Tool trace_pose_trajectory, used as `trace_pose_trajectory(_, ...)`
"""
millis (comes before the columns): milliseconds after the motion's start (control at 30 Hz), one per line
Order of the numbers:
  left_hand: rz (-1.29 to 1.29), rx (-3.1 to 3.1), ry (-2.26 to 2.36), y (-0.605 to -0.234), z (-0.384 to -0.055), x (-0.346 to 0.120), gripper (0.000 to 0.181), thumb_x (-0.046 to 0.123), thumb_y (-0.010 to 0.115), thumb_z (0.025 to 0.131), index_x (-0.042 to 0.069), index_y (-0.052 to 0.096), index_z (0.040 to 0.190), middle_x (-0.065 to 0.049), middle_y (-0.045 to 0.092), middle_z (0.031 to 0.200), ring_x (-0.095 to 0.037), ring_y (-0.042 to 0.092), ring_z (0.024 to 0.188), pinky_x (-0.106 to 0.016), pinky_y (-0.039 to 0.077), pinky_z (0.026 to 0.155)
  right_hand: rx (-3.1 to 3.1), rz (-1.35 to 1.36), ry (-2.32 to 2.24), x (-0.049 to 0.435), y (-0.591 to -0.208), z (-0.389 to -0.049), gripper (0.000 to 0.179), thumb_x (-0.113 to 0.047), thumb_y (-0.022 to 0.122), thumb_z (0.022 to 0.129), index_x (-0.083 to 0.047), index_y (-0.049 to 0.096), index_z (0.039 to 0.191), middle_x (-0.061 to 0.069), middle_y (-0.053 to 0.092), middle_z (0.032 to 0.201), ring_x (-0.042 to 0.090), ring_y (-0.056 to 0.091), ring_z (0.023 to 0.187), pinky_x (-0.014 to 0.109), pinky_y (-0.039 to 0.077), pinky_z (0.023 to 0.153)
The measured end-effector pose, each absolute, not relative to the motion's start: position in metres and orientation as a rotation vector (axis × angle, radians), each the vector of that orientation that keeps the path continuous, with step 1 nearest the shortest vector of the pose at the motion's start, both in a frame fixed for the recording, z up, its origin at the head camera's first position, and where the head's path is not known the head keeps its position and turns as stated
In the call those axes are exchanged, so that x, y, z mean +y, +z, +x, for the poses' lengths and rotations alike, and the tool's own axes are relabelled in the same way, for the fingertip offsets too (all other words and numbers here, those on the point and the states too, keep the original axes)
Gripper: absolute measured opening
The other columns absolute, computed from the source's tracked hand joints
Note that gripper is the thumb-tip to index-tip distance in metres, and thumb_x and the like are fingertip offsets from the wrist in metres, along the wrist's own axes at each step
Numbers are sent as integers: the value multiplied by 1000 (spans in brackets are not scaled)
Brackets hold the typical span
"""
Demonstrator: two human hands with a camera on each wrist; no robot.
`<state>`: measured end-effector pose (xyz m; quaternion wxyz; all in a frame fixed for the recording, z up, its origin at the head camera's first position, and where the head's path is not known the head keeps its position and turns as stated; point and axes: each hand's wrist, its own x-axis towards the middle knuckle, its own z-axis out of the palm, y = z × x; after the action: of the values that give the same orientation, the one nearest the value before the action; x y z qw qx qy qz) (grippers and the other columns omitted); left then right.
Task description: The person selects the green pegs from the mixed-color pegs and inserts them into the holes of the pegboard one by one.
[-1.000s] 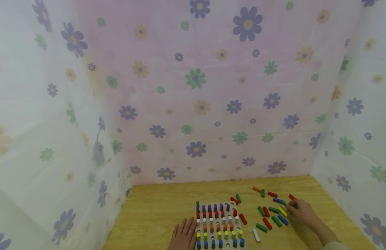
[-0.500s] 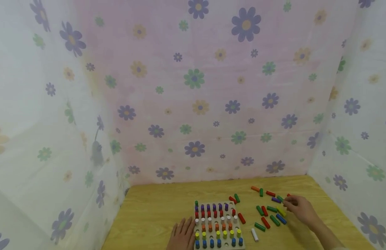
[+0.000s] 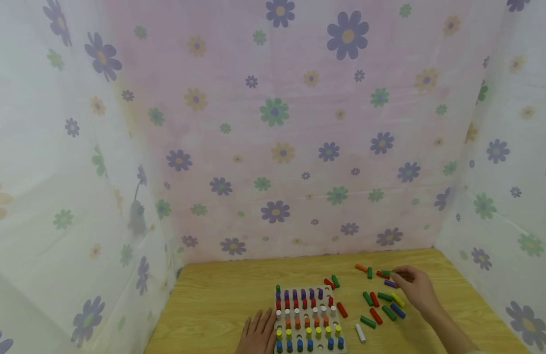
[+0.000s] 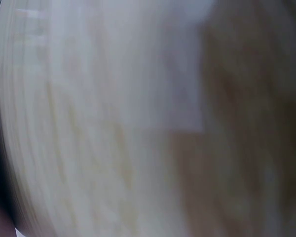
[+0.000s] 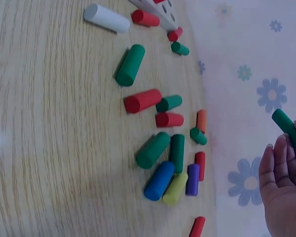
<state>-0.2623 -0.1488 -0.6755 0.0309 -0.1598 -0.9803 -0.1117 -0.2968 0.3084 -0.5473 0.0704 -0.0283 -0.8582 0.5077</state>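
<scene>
My right hand [image 3: 416, 290] pinches a green peg [image 5: 285, 123] between thumb and fingertips, lifted above the table at the far right of the loose pegs. My left hand [image 3: 257, 332] lies flat with fingers extended, against the left edge of a pale pegboard [image 3: 325, 350]. Rows of blue, yellow, orange, white, red and purple pegs stand upright in the board, along with one green peg [image 3: 278, 288] in the back left corner. Several holes show bare. The left wrist view is blurred, with mostly pale and brown surface visible.
Loose pegs lie scattered right of the board, among them a white peg [image 3: 360, 333], a blue peg [image 3: 397, 310], a yellow peg [image 3: 398, 299] and a purple peg [image 3: 390, 283], plus several red and green ones. Flowered cloth [image 3: 237, 211] encloses the wooden table [image 3: 211, 295].
My right hand has picked up the green peg beside the purple one and carried it back and slightly left. My left hand has stayed by the board.
</scene>
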Motion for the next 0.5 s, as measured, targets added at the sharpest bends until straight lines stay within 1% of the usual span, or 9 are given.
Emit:
trace_pose_trajectory(133,-490,-3016,-360,-674,-261,-149,60,53,25,111,18,52,152,-3,50,155,-34,43,143,-60,36,116,-2587,-58,1510,299,-546,-298,42,-27,65,104,9,62,126,20,68,115,13,67,91,24,60,78)
trace_pose_trajectory(233,-490,-3012,-379,-672,-260,-148,60,52,26,111,17,52,152,-4,50,155,-35,43,143,-60,36,117,-2585,-41,1503,293,-546,-298,39,-25,65,103,8,63,125,18,68,113,17,67,93,26,61,79)
trace_pose_trajectory(367,-490,-3021,-395,-670,-259,-148,61,53,25,111,17,52,152,-4,50,155,-35,43,144,-61,35,117,-2584,-24,1489,284,-545,-300,35,-21,66,102,7,64,123,14,69,108,19,67,89,25,60,74)
trace_pose_trajectory(500,-484,-3042,-400,-670,-260,-148,62,54,24,111,18,51,153,-4,49,156,-35,42,144,-61,34,118,-2573,-3,1514,276,-545,-301,32,-18,68,101,7,65,120,13,69,105,16,66,86,24,60,71)
